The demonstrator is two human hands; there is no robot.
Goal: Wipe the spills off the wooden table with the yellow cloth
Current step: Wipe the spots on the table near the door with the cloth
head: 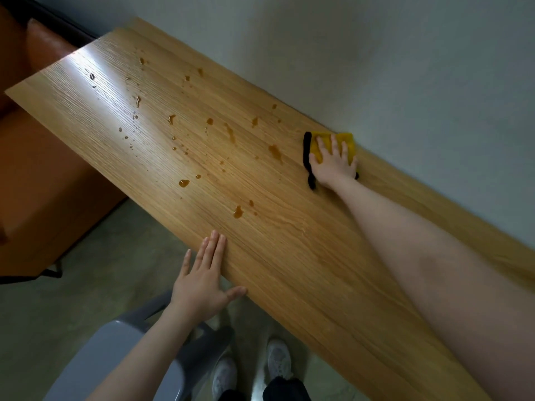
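Now right hand flat on one yellow cloth — spills many, uncounted.

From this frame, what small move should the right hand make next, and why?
Probably slide the yellow cloth leftward along the wooden table into the nearest brown puddle. The right hand already presses flat on the cloth by the wall, the spills all lie to its left, unwiped, and the left hand rests on the near edge.
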